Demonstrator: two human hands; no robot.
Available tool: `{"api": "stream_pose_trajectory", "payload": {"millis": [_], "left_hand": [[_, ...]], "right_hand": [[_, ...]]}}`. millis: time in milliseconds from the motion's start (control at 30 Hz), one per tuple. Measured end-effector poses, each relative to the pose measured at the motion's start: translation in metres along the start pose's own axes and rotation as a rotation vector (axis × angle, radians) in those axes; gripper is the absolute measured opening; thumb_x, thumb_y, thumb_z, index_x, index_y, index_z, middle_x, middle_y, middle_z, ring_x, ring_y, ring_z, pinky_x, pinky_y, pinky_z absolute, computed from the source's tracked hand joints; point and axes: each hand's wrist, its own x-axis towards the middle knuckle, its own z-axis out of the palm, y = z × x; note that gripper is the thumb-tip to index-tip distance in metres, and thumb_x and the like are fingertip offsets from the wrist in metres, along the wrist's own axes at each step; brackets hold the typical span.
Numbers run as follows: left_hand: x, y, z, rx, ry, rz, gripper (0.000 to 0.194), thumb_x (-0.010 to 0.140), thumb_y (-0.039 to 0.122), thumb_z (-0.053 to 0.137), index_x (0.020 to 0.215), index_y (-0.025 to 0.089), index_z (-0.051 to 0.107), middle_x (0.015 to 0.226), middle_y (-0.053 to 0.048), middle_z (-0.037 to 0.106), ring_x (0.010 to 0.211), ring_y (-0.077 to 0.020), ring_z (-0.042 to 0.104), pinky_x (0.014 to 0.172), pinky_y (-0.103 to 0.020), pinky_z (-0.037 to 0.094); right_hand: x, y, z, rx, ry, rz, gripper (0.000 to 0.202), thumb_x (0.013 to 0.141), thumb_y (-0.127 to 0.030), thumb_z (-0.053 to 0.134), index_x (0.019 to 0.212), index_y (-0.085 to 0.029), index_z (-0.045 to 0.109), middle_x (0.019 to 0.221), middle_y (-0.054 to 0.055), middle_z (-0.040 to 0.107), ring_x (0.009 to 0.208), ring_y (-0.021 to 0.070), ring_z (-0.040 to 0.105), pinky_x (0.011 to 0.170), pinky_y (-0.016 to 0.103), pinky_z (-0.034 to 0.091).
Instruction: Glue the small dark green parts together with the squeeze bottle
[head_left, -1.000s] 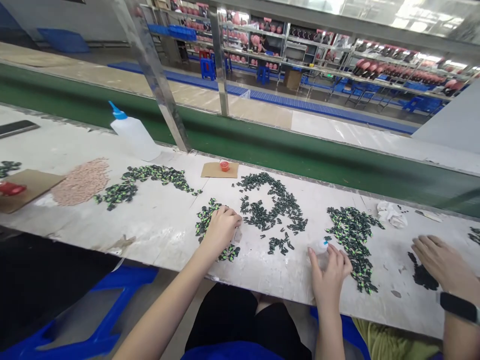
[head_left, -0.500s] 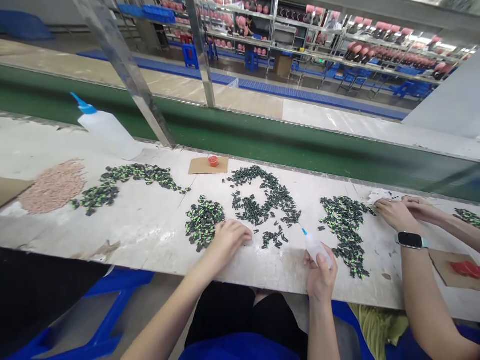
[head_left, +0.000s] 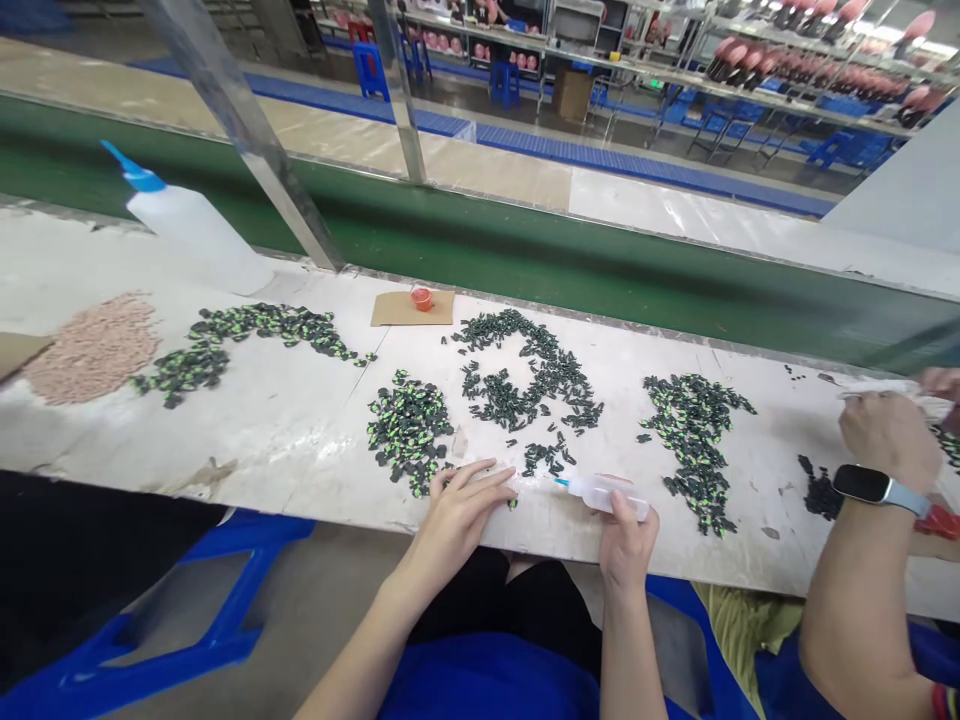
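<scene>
My left hand [head_left: 465,505] is low over the table's front, fingers bent together at the tips. A small black-and-green piece [head_left: 513,503] shows at those fingertips, the grip on it partly hidden. In my right hand [head_left: 630,540] is a small translucent squeeze bottle [head_left: 606,492], tipped nearly level, its blue needle tip [head_left: 561,482] pointing at the left fingertips. Left of my left hand lies a pile of black-and-green pieces [head_left: 405,425]. Beyond both hands, small dark slender pieces [head_left: 562,375] spread in a loose ring, with a little cluster [head_left: 546,455] nearer me.
A large white bottle [head_left: 199,235] with a blue nozzle stands at the back left. Nearby are a pinkish heap [head_left: 97,350] and a red-filled cup [head_left: 421,299] on cardboard. More black-and-green pieces [head_left: 694,440] lie right. A co-worker's hand [head_left: 889,435] works at the far right.
My right hand has swung the bottle from upward-tilted to nearly level, tip toward my left hand. The left fingers have straightened somewhat. The co-worker's hands have shifted right.
</scene>
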Motion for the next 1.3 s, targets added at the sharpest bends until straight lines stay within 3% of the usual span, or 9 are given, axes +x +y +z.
{"api": "stream_pose_trajectory", "payload": {"millis": [67,167,367,600,933,1300], "left_hand": [[-0.003,0.006,0.005,0.027,0.125,-0.083,0.016,0.092,0.029,0.053,0.104,0.026,0.063,0.108,-0.006,0.071,0.105,-0.0244,0.058,0.088,-0.042,0.031],[-0.002,0.015,0.012,0.057,0.241,-0.141,0.015,0.086,0.038,0.062,0.093,0.025,0.066,0.096,-0.004,0.071,0.095,-0.0235,0.060,0.086,-0.041,0.031],[0.008,0.010,0.011,0.040,0.180,-0.024,0.008,0.087,0.029,0.062,0.086,0.027,0.070,0.088,0.000,0.071,0.090,-0.0203,0.059,0.080,-0.038,0.030],[0.008,0.004,0.015,-0.003,0.286,0.071,0.007,0.090,0.023,0.058,0.091,0.025,0.065,0.084,0.002,0.075,0.090,-0.0188,0.066,0.086,-0.038,0.031],[0.008,0.003,0.017,-0.051,0.279,0.024,0.006,0.091,0.025,0.057,0.094,0.025,0.061,0.082,0.002,0.075,0.073,-0.0139,0.069,0.088,-0.037,0.033],[0.010,0.005,0.014,-0.055,0.272,0.038,0.005,0.090,0.021,0.058,0.090,0.025,0.061,0.082,0.004,0.075,0.072,-0.0136,0.070,0.090,-0.036,0.031]], "right_hand": [[-0.001,0.001,0.002,-0.032,0.009,0.013,0.026,0.070,-0.040,0.069,0.075,-0.014,0.070,0.072,0.007,0.068,0.062,0.0172,0.057,0.051,0.027,0.043],[-0.001,0.001,0.003,-0.053,0.016,0.034,0.028,0.068,-0.040,0.071,0.080,-0.014,0.070,0.075,0.006,0.068,0.066,0.0178,0.058,0.052,0.026,0.042],[-0.002,-0.002,0.005,-0.130,0.016,0.093,0.032,0.065,-0.045,0.073,0.070,-0.014,0.068,0.063,0.004,0.065,0.057,0.0155,0.054,0.049,0.026,0.042],[-0.007,-0.006,0.017,-0.288,-0.009,0.005,0.035,0.068,-0.048,0.068,0.056,-0.016,0.059,0.049,-0.001,0.053,0.049,0.0129,0.047,0.046,0.025,0.039],[-0.005,-0.007,0.017,-0.400,-0.100,-0.018,0.029,0.070,-0.042,0.064,0.057,-0.016,0.060,0.050,-0.001,0.056,0.049,0.0132,0.049,0.046,0.024,0.040],[-0.004,-0.009,0.018,-0.427,-0.140,-0.024,0.028,0.072,-0.040,0.063,0.057,-0.017,0.062,0.050,-0.001,0.058,0.049,0.0134,0.051,0.046,0.024,0.041]]}}
